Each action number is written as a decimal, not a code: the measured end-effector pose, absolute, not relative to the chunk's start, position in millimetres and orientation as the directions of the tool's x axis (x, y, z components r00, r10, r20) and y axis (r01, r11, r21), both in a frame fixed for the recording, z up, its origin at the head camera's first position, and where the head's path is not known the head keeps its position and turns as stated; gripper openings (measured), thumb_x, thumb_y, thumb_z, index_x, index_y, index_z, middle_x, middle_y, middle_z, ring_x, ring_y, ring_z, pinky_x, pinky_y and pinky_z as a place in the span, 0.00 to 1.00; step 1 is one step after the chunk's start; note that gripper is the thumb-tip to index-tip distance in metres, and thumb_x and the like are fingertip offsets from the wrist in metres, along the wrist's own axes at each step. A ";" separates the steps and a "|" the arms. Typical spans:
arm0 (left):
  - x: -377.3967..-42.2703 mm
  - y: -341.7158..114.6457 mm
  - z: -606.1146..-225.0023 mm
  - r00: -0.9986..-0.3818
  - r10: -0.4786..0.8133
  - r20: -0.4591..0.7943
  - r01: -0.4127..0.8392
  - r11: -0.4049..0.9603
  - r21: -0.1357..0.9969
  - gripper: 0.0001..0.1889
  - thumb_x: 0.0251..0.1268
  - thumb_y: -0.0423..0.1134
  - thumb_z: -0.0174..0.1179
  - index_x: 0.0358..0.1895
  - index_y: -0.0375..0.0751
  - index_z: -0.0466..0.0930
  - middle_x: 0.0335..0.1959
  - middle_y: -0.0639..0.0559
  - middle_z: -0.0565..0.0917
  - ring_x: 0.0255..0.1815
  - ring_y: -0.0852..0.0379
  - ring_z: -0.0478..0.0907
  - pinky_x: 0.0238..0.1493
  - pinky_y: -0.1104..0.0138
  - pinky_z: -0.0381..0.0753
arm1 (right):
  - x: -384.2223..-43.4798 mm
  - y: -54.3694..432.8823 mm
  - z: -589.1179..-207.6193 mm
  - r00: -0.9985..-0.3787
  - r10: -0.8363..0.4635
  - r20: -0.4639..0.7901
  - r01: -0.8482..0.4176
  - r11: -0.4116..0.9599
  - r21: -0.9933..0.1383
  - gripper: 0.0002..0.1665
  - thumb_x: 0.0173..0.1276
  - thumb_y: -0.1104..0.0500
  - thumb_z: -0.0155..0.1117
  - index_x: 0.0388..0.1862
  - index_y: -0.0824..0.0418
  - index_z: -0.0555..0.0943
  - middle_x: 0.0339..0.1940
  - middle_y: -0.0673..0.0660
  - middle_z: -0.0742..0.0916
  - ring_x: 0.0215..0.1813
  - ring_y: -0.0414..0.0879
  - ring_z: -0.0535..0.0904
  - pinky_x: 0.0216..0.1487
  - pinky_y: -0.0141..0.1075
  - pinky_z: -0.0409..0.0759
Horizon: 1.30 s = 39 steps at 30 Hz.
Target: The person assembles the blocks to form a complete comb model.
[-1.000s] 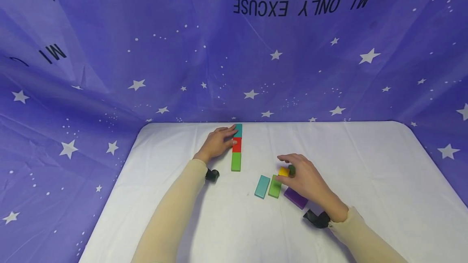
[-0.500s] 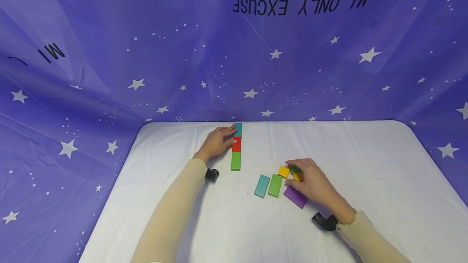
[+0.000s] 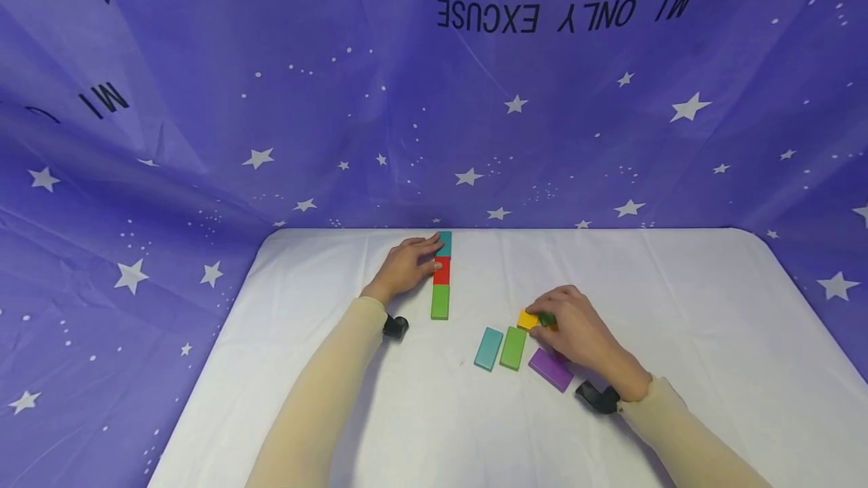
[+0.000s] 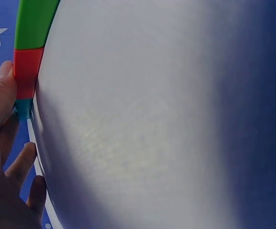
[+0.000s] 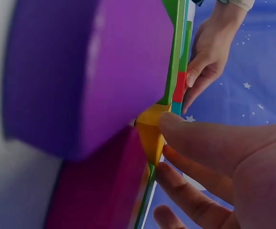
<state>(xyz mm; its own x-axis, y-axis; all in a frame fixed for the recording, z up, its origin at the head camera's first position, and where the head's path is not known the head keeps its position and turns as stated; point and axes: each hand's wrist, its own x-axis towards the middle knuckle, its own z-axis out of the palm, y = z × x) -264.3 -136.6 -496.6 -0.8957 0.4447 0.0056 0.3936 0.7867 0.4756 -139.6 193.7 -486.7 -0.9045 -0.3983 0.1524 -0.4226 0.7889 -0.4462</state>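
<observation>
A row of three blocks, teal (image 3: 445, 245), red (image 3: 442, 275) and green (image 3: 441, 303), runs end to end toward the table's far edge. My left hand (image 3: 401, 269) lies along its left side, thumb at the red block and a fingertip on the teal one, fingers fairly straight. To the right, my right hand (image 3: 579, 330) pinches a yellow block (image 5: 149, 136) between thumb and fingers. Partly hidden under that hand is a dark green block (image 3: 546, 318). A purple block (image 3: 551, 369) lies below it, and a magenta block (image 5: 99, 195) shows in the right wrist view.
A loose teal block (image 3: 488, 349) and a light green block (image 3: 513, 348) lie side by side left of the right hand. White cloth covers the table (image 3: 434, 420). A purple star-patterned curtain (image 3: 407, 96) rises behind it and at both sides.
My right hand moved from the yellow block right toward an orange-yellow one, then back left to the yellow block. The left hand stays at the row.
</observation>
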 end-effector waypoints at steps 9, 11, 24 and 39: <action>-265.0 -137.0 -497.5 -0.893 0.451 0.007 0.399 0.784 0.475 0.28 0.73 0.50 0.59 0.73 0.49 0.70 0.77 0.57 0.64 0.77 0.48 0.61 0.73 0.46 0.59 | -150.2 188.8 -485.8 -0.904 -0.408 0.127 -0.419 0.786 -0.455 0.19 0.61 0.64 0.75 0.52 0.61 0.88 0.49 0.56 0.89 0.56 0.57 0.78 0.60 0.55 0.76; -265.1 -137.0 -497.5 -0.893 0.451 0.008 0.399 0.783 0.477 0.28 0.73 0.50 0.59 0.73 0.49 0.70 0.77 0.57 0.64 0.77 0.48 0.61 0.73 0.46 0.59 | -151.3 188.5 -486.4 -0.911 -0.394 0.125 -0.403 0.781 -0.477 0.19 0.61 0.65 0.75 0.53 0.61 0.87 0.50 0.56 0.89 0.56 0.57 0.78 0.60 0.55 0.76; -264.8 -137.4 -498.8 -0.892 0.453 0.011 0.403 0.783 0.473 0.29 0.73 0.50 0.60 0.73 0.49 0.70 0.77 0.57 0.64 0.76 0.47 0.61 0.73 0.46 0.59 | -147.9 177.7 -488.0 -0.961 -0.267 0.077 -0.270 0.829 -0.490 0.26 0.59 0.54 0.77 0.53 0.66 0.85 0.46 0.61 0.88 0.50 0.60 0.79 0.55 0.54 0.78; -264.2 -137.3 -497.1 -0.894 0.449 -0.007 0.391 0.784 0.482 0.28 0.74 0.51 0.58 0.74 0.50 0.69 0.78 0.58 0.63 0.77 0.47 0.60 0.74 0.46 0.58 | -147.7 169.1 -486.0 -0.971 -0.230 0.069 -0.235 0.850 -0.471 0.25 0.56 0.53 0.79 0.49 0.67 0.86 0.44 0.62 0.88 0.47 0.58 0.79 0.51 0.53 0.79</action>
